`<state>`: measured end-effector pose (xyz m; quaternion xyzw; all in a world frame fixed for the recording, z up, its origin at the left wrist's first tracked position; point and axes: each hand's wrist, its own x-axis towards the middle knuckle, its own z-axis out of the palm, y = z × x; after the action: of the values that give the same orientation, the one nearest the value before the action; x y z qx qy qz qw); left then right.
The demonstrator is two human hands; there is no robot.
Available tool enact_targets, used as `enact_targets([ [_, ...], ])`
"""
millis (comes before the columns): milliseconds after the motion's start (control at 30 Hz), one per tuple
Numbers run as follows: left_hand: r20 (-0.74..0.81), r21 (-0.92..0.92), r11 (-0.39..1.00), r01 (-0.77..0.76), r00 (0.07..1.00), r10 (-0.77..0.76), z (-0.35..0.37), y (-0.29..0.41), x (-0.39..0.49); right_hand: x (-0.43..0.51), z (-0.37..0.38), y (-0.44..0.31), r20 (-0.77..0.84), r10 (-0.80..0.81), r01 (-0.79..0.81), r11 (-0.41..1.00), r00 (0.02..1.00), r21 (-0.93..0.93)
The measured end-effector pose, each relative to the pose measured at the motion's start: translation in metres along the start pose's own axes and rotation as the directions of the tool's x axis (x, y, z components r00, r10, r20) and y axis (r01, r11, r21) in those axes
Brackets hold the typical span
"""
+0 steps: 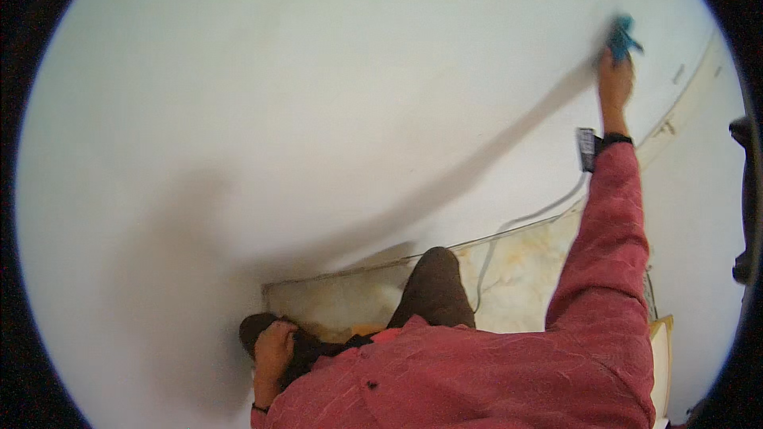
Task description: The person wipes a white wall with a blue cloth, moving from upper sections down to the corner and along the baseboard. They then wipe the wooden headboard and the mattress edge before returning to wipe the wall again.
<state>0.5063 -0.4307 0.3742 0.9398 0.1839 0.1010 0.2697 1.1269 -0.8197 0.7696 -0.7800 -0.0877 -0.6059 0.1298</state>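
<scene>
My right hand (616, 80) is stretched out to the upper right with a crumpled teal cloth (622, 36) in its grip. The cloth is at the white wall (381, 101) and looks blurred. Around my right wrist is a black band carrying a small dark device (586, 149), with a grey cable (539, 213) hanging from it. At the lower left, my left hand (274, 353) rests on my dark-trousered knee (255, 332), its fingers bent and partly hidden from view. My other knee (438, 280) points toward the wall.
Below the wall lies a cream marbled tile surface (518, 259). The wall meets another white surface (691, 202) along a stained, scuffed edge (666, 125) at the right. A yellow-edged pale object (661, 363) is beside my right side. A dark object (748, 196) shows at the far right rim.
</scene>
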Motion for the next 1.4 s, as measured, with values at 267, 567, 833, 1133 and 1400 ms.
enact_targets([
  [267, 0.141, 0.064, 0.996, -0.065, 0.988, 0.055, 0.037, -0.008, 0.024, -0.174, 0.03, -0.068, -0.309, -0.26, 0.368, 0.851, 0.915, 0.375],
  [567, 0.192, 0.145, 0.989, -0.022, 0.981, -0.007, 0.014, -0.026, 0.002, -0.45, -0.038, -0.306, -0.07, -0.798, 0.441, 0.256, 0.599, 0.86],
  [833, 0.108, 0.077, 0.986, 0.148, 0.982, -0.156, -0.075, -0.024, 0.039, -0.399, 0.048, -0.143, 0.482, -0.374, -0.23, 0.548, 0.793, 0.804],
  [1133, -0.688, 0.462, 0.819, -0.34, 0.446, 0.573, -0.167, 0.098, 0.262, -0.328, 0.0, -0.273, -0.005, 0.137, -0.096, 0.721, 0.99, 0.686],
  [1400, -0.436, 0.287, 0.898, -0.333, 0.789, 0.432, -0.053, 0.138, 0.255, -0.408, -0.025, -0.302, 0.237, -0.41, -0.1, 0.329, 0.881, 0.939],
])
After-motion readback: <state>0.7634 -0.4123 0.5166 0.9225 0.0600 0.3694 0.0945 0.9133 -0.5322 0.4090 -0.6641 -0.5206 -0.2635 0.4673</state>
